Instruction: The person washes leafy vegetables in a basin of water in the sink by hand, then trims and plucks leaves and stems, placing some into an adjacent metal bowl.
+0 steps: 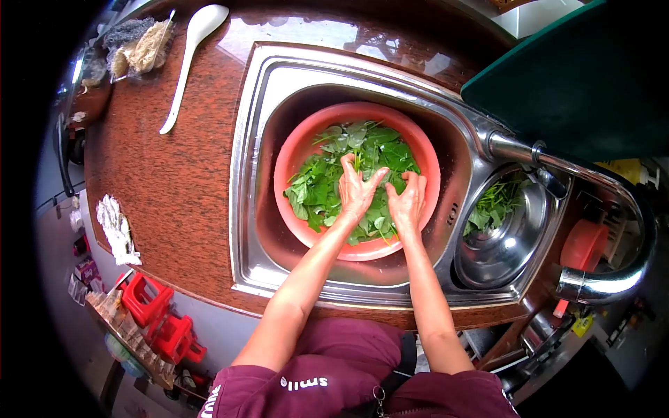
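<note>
A pink plastic basin (290, 220) full of loose green leafy vegetables (313, 187) sits in the large sink bowl. My left hand (357, 191) is among the leaves at the basin's middle, its thumb spread away from the fingers. Just to the right, my right hand (408, 198) touches the leaves with bent fingers, thumb apart from them. Both hands look wet. Leaves partly hide the fingertips, and neither hand has a firm hold on anything that I can see.
In the smaller sink bowl, a metal bowl (498, 259) holds more greens (496, 203). A curved faucet (644, 230) arches at the right, below a dark green board (578, 83). A white ladle (187, 70), bagged food (148, 47) and a white cloth (117, 228) lie on the counter.
</note>
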### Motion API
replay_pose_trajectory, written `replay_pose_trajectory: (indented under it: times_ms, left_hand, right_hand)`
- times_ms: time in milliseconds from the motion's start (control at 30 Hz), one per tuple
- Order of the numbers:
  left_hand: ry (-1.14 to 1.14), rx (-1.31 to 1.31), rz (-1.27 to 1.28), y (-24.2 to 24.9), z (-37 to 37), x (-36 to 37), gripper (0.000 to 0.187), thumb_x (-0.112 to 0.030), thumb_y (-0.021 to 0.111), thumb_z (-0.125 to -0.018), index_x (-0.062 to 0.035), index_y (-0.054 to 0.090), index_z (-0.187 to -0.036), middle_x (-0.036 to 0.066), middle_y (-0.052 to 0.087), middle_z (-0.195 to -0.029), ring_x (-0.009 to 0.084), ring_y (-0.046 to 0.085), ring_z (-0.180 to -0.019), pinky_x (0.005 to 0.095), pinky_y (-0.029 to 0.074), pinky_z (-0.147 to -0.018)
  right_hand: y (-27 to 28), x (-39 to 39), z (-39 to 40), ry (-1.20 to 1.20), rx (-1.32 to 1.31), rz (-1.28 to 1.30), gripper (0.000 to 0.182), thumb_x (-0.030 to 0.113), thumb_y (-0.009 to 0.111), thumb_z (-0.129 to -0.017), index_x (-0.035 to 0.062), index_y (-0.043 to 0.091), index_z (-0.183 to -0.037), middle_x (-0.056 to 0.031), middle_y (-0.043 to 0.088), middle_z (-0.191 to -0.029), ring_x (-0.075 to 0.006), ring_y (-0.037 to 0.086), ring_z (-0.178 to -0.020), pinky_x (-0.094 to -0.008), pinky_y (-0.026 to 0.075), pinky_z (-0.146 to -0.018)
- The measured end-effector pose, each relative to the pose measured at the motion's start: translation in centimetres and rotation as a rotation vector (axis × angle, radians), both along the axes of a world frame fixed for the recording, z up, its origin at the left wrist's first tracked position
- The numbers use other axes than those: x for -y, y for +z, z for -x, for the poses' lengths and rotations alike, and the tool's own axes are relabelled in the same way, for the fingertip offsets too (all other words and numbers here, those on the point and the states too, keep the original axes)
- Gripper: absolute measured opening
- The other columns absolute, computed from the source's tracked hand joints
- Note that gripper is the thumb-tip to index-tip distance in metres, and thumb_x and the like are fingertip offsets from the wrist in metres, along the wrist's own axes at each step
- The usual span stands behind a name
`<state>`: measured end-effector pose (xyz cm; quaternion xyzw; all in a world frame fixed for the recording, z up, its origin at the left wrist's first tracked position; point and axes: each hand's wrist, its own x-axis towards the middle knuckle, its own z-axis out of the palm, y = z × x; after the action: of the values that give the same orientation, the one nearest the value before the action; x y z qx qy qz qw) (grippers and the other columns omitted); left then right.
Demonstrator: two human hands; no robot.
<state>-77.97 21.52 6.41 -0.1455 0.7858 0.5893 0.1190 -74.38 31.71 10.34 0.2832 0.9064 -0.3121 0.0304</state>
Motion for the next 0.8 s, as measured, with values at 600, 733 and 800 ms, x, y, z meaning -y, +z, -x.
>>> replay_pose_trajectory:
  times_ms: [600, 733, 800]
  left_hand:
    - [-0.175, 0.076, 0.454, -3.3, -0.7, 2.2, 0.026, -0.024, 0.053, -0.086, 0.0009, 0.048, -0.089, 0.026, 0.053, -0.07, 0.0427, 0.052, -0.065, 0.0466, 0.039, -0.058]
    - [-0.111, -0.048, 0.285, -2.5, -0.5, 2.9, 0.022, -0.02, 0.056, -0.084, -0.0001, 0.048, -0.088, 0.024, 0.057, -0.076, 0.0432, 0.053, -0.068, 0.046, 0.041, -0.058]
    - [0.007, -0.143, 0.143, -0.3, 0.0, 3.1, 0.02, -0.017, 0.059, -0.082, 0.0009, 0.051, -0.085, 0.019, 0.058, -0.072, 0.0329, 0.055, -0.061, 0.0386, 0.043, -0.059]
  right_hand:
    - [3.3, -1.5, -3.2, 0.303, 0.418, 0.08, 0.027, 0.022, 0.069, -0.067, 0.0, 0.059, -0.077, -0.0181, 0.059, -0.079, -0.0323, 0.06, -0.072, -0.0428, 0.046, -0.064]
    - [2.6, -0.4, -6.2, 0.509, 0.272, -0.149, 0.018, 0.016, 0.059, -0.071, -0.0014, 0.057, -0.071, -0.0229, 0.058, -0.071, -0.0363, 0.061, -0.07, -0.0463, 0.046, -0.06]
    - [1.9, -0.7, -6.3, 0.472, 0.332, -0.099, 0.013, 0.011, 0.053, -0.073, -0.0007, 0.056, -0.069, -0.0228, 0.058, -0.068, -0.0378, 0.061, -0.066, -0.0476, 0.046, -0.057]
